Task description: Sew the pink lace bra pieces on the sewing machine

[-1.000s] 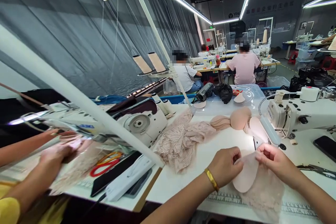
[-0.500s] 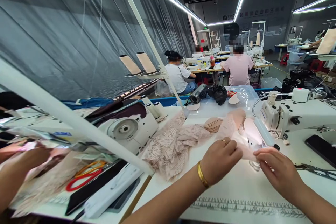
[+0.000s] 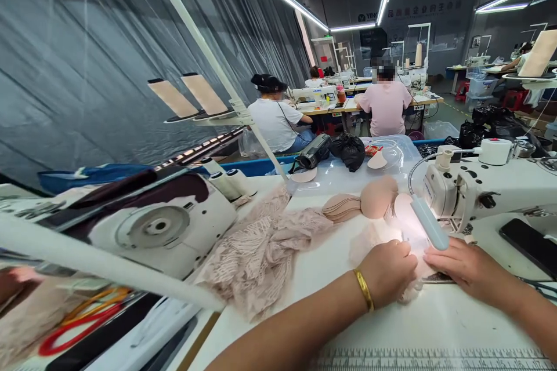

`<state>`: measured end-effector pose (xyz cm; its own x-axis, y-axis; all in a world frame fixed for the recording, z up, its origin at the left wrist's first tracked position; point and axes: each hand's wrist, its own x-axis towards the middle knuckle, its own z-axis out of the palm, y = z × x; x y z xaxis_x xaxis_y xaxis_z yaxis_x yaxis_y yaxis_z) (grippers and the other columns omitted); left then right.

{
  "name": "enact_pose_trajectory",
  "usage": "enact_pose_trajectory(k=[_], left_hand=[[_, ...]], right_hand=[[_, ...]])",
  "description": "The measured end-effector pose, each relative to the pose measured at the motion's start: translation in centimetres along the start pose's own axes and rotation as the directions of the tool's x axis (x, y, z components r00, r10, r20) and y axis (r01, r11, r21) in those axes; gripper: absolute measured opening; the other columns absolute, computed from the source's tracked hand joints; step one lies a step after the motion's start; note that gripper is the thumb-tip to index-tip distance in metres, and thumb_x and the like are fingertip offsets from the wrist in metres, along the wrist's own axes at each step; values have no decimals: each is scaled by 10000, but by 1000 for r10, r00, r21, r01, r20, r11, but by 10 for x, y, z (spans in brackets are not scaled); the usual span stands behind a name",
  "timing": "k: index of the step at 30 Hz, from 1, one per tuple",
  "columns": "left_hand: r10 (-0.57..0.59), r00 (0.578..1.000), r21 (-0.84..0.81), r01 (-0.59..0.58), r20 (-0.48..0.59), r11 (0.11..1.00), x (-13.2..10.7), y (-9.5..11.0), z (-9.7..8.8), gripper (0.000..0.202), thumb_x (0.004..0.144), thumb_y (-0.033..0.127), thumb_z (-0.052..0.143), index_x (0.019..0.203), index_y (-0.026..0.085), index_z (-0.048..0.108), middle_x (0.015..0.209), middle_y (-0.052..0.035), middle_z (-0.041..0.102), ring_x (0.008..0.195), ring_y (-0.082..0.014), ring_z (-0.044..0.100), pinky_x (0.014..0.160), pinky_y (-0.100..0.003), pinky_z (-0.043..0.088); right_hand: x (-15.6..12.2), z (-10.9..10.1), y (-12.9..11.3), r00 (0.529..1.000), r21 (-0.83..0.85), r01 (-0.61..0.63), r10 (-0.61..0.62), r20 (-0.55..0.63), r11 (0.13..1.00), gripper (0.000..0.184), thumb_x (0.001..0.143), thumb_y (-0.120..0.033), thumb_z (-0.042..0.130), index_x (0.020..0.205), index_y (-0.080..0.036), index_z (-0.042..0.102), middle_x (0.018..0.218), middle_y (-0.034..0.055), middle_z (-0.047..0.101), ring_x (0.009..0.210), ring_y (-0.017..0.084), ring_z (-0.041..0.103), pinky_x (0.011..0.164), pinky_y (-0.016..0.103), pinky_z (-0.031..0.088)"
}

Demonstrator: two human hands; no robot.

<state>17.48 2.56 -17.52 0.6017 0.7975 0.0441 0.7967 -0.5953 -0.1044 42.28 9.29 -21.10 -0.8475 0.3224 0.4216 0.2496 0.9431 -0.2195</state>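
Note:
My left hand (image 3: pixel 389 273), with a gold bangle at the wrist, is closed on a sheer pale-pink fabric (image 3: pixel 364 242) at the sewing machine (image 3: pixel 452 188). Opposite it, my right hand (image 3: pixel 467 269) lies with its fingers stretched out over the fabric's right side, beside the needle area. A translucent pale-blue bar (image 3: pixel 429 223) hides part of the needle area, which is brightly lit. Behind the hands are a beige bra cup (image 3: pixel 378 197) and a stack of layered cups (image 3: pixel 342 208). Crumpled pink lace (image 3: pixel 261 255) lies to the left.
A ruler strip (image 3: pixel 426 357) runs along the table's front edge. At right lies a black phone (image 3: pixel 528 243). Another machine (image 3: pixel 161 226) and red-handled scissors (image 3: pixel 78 330) are at left, behind a white slanted pole (image 3: pixel 108 264). Two seated people work farther back.
Both hands have brought the fabric down to the machine bed by the needle. My right hand has gone from pinching to lying flat. The view has shifted; the neighbour's arm at left is mostly out of view.

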Motion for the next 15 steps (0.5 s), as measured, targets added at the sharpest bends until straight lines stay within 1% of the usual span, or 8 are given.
enact_pose_trajectory(k=[3,5,7,9,12,15], left_hand=[[33,990,-4,-34,-134,999,-5,2,10,211,991,297,602,820,175,586,924,-67,626,859,-225,591,747,-358,468],[79,981,-8,-81,-176,997,-6,3,14,184,999,257,566,837,171,584,952,-64,635,869,-213,585,788,-366,469],[100,977,-16,-105,-190,994,-6,3,17,175,1005,231,532,847,173,578,915,-48,627,827,-201,567,769,-363,457],[92,976,-25,-98,-195,995,-3,3,17,132,990,219,534,875,177,583,883,-36,613,786,-199,540,734,-359,438],[92,977,-41,-102,-193,994,-1,5,17,52,951,208,560,919,184,594,867,-30,600,762,-202,517,699,-352,412],[97,975,-56,-110,-198,992,0,6,17,40,935,210,568,939,192,603,870,-35,602,772,-209,517,699,-346,405]], right_hand=[[-4,-6,-2,998,-29,-15,17,66,999,417,1043,-110,390,1295,-287,670,1123,79,732,1012,238,634,758,341,520],[-5,-10,-5,993,-42,-20,25,111,999,414,1045,-108,380,1279,-279,676,1069,80,708,966,233,620,731,338,499],[-5,-15,-7,987,-27,-18,22,162,999,392,1056,-120,381,1253,-272,683,1025,76,679,927,225,602,719,333,480],[-5,-18,-9,979,-2,-18,18,202,1000,371,1071,-137,382,1241,-274,682,1016,70,657,915,219,587,727,334,467],[-4,-22,-10,972,29,-25,18,234,999,350,1085,-162,388,1246,-288,672,1029,68,648,930,221,576,750,344,458],[-4,-23,-10,967,60,-41,24,254,997,333,1091,-173,389,1231,-295,666,1045,63,649,935,219,570,761,347,451]])
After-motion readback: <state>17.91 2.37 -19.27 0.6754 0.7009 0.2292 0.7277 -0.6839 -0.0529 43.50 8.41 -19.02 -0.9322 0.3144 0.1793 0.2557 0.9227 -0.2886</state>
